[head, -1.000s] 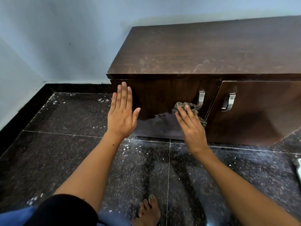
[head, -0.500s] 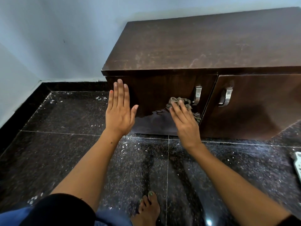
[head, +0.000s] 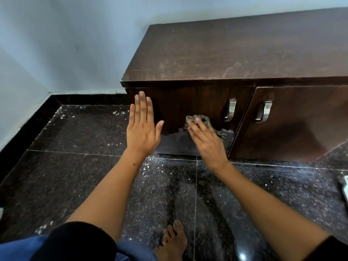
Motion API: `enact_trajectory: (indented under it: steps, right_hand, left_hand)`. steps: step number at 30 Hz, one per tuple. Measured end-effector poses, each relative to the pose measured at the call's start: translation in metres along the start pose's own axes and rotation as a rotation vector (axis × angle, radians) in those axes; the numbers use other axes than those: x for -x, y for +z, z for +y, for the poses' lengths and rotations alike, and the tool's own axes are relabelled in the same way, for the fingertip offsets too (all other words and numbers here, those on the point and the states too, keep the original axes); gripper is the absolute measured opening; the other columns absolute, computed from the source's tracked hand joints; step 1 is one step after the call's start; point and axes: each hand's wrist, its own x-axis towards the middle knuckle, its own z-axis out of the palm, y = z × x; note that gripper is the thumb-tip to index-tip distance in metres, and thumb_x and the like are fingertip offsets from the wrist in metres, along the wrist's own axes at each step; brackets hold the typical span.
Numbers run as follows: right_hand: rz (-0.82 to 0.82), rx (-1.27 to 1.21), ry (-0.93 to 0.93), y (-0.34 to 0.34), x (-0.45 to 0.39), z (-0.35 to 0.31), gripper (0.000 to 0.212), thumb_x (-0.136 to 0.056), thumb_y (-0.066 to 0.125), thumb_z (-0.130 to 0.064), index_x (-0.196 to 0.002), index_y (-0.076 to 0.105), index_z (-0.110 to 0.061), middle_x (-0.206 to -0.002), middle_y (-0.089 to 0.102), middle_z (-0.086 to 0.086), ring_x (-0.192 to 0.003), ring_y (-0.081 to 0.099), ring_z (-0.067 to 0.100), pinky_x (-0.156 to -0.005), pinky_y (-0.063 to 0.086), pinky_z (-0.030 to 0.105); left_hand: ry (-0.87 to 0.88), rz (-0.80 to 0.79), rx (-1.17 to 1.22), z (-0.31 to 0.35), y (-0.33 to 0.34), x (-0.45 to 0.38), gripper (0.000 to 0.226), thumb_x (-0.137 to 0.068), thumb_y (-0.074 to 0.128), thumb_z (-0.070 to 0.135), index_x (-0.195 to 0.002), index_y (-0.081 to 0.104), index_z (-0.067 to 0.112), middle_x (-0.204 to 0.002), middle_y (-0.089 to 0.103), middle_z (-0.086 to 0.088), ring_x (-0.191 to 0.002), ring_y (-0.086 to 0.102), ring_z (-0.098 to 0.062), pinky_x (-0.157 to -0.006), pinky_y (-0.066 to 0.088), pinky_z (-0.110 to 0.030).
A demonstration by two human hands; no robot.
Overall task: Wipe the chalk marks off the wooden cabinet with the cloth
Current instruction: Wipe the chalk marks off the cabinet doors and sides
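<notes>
Fingers (head: 197, 127) of right hand (head: 207, 144) straight — pressing cloth (head: 204, 120) against cabinet (head: 188, 102).

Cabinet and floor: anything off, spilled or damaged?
Pale smeary marks run along the front of the cabinet top, dull against the dark wood. White flecks litter the floor by the wall corner. The right hand presses the cloth on the left door; the left hand is flat. No damage visible.

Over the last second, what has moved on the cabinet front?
The right hand has slid the cloth leftward across the left door, away from the handle, pressing with straight fingers. The left hand stays flat at the cabinet corner. Smudges on top remain.
</notes>
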Motion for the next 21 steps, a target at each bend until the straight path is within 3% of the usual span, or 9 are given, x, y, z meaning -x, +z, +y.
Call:
enact_trajectory:
  steps: [2,4,7,10,12,16,18,21]
  right_hand:
    - [-0.116,0.048,-0.059,0.003,0.006,0.001,0.052,-0.077,0.044,0.01,-0.128,0.055,0.002,-0.145,0.042,0.009,-0.135,0.037,0.029,-0.11,0.023,0.044]
    - [-0.23,0.077,-0.04,0.004,0.017,0.004,0.063,-0.075,0.058,0.013,-0.135,0.048,0.0,-0.152,0.031,0.006,-0.141,0.025,0.026,-0.114,0.014,0.043]
    - [-0.107,0.065,0.076,0.006,0.02,0.009,0.069,-0.064,0.069,0.016,-0.13,0.053,0.002,-0.145,0.043,0.01,-0.134,0.038,0.03,-0.11,0.025,0.047]
    - [0.039,0.037,0.064,0.006,0.004,0.0,0.052,-0.076,0.052,0.01,-0.127,0.055,0.003,-0.14,0.048,0.012,-0.131,0.043,0.032,-0.108,0.027,0.049]
    - [0.02,0.051,0.0,0.009,-0.002,-0.007,0.048,-0.079,0.048,0.006,-0.126,0.057,0.001,-0.141,0.048,0.009,-0.132,0.043,0.03,-0.108,0.027,0.046]
    - [-0.165,0.106,-0.049,0.007,0.009,-0.005,0.058,-0.07,0.071,0.004,-0.126,0.058,-0.002,-0.145,0.043,0.004,-0.135,0.038,0.024,-0.11,0.031,0.042]
    - [-0.123,0.087,0.026,0.006,0.013,-0.002,0.06,-0.068,0.071,0.007,-0.126,0.058,-0.001,-0.143,0.046,0.006,-0.133,0.041,0.026,-0.108,0.034,0.045]
    - [0.006,-0.005,0.099,0.006,0.003,-0.01,0.055,-0.074,0.056,0.009,-0.128,0.054,0.002,-0.14,0.048,0.012,-0.131,0.043,0.032,-0.107,0.033,0.048]
  left_hand:
    - [-0.008,-0.003,-0.004,0.001,-0.001,0.0,0.069,-0.098,0.013,0.043,-0.145,-0.004,-0.003,-0.151,-0.014,-0.019,-0.143,-0.01,-0.03,-0.119,-0.003,-0.041]
    - [-0.006,-0.005,-0.011,0.0,-0.001,0.0,0.069,-0.098,0.012,0.044,-0.145,-0.005,-0.003,-0.151,-0.014,-0.019,-0.143,-0.011,-0.03,-0.119,-0.004,-0.04]
    - [0.007,0.003,-0.011,-0.002,0.0,0.0,0.069,-0.098,0.014,0.044,-0.146,-0.001,-0.004,-0.154,-0.007,-0.024,-0.144,-0.006,-0.032,-0.119,-0.004,-0.04]
    - [0.0,-0.005,0.003,0.001,0.0,0.0,0.07,-0.098,0.015,0.043,-0.146,0.002,-0.006,-0.154,0.001,-0.028,-0.145,-0.001,-0.036,-0.119,-0.001,-0.042]
    - [-0.012,-0.009,0.011,0.003,-0.002,0.0,0.07,-0.098,0.014,0.044,-0.146,0.0,-0.006,-0.154,0.0,-0.028,-0.145,-0.002,-0.036,-0.119,-0.001,-0.042]
    - [-0.031,-0.014,-0.004,0.005,-0.002,0.0,0.07,-0.097,0.011,0.044,-0.146,-0.004,-0.004,-0.155,-0.002,-0.026,-0.145,-0.005,-0.034,-0.119,-0.002,-0.042]
    - [-0.027,-0.001,0.0,0.005,-0.002,0.0,0.07,-0.097,0.012,0.044,-0.146,-0.002,-0.004,-0.155,-0.001,-0.026,-0.145,-0.003,-0.034,-0.119,-0.002,-0.042]
    - [-0.029,0.021,0.03,0.007,0.0,0.0,0.07,-0.098,0.016,0.043,-0.146,0.0,-0.006,-0.154,0.001,-0.028,-0.145,-0.001,-0.036,-0.119,0.001,-0.043]
